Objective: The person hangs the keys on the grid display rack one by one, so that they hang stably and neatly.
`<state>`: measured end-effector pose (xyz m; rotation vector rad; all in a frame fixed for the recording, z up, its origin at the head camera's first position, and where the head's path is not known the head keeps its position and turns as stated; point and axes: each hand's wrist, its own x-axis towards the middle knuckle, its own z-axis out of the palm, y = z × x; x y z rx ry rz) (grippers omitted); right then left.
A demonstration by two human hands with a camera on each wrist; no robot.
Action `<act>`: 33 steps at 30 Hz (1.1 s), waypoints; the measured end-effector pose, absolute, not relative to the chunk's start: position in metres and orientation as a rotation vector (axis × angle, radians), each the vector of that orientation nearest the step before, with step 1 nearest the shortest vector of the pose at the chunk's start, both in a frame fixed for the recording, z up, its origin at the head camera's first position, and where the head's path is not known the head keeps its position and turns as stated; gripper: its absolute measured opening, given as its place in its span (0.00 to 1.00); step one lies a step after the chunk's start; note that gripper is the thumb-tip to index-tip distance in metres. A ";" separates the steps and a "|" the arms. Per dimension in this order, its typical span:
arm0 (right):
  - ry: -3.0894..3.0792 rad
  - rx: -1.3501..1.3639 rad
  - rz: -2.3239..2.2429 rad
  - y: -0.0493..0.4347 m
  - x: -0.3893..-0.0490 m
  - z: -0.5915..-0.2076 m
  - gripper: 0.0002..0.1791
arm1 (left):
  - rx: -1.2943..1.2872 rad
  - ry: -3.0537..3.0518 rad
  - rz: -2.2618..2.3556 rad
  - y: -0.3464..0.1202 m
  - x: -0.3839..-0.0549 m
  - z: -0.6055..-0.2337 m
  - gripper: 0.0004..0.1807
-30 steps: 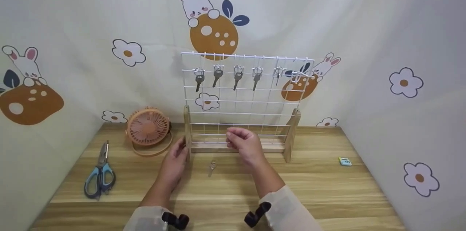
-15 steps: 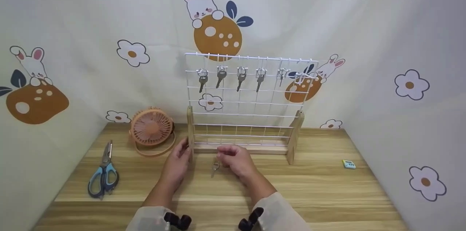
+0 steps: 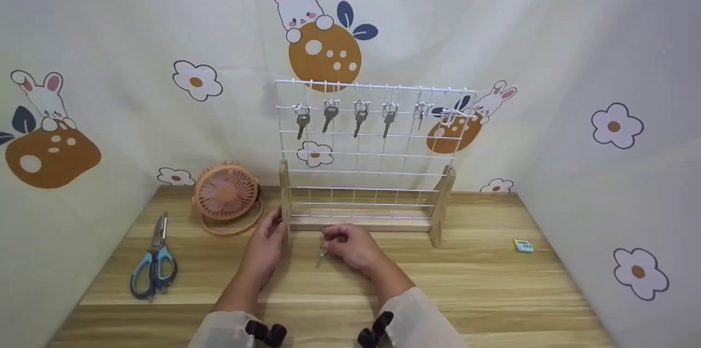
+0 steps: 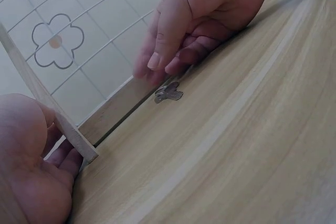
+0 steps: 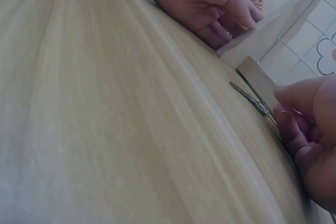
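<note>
My left hand (image 3: 264, 249) grips the left wooden leg (image 4: 65, 124) of a white wire grid rack (image 3: 361, 224), with the thumb on one side and fingers on the other. In front of the rack's base, a single key (image 4: 170, 94) with a small ring lies on the table. My right hand (image 3: 355, 248) is low over it, fingertips right at the ring end. In the right wrist view, the thumb and fingers of that hand stand slightly apart beside the key (image 5: 251, 99). Several keys (image 3: 360, 118) hang in a row from hooks on the upper grid.
An orange fan (image 3: 227, 192) stands left of the rack. Nearer the left edge lie scissors (image 3: 154, 263) with blue and dark handles. A small light-blue and yellow item (image 3: 523, 245) sits far right on the wooden table (image 3: 482, 293). At the grid's right end is a white hook (image 3: 453, 115).
My right hand has come down from the lower grid and moved left to the key on the table. The left hand has stayed at the rack's leg.
</note>
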<state>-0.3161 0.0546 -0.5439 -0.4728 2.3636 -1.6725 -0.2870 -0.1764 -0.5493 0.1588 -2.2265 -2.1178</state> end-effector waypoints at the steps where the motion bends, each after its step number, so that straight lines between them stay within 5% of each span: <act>1: 2.380 -0.486 -1.645 0.054 -0.316 -0.544 0.15 | 0.160 -2.223 -2.123 -0.177 -0.287 -0.549 0.30; 27: 2.621 -0.648 -1.362 0.052 -0.314 -0.548 0.05 | 0.150 -2.166 -2.142 -0.176 -0.287 -0.550 0.30; 33: 2.503 -0.573 -1.612 0.059 -0.319 -0.545 0.07 | 0.150 -2.163 -2.145 -0.175 -0.287 -0.550 0.30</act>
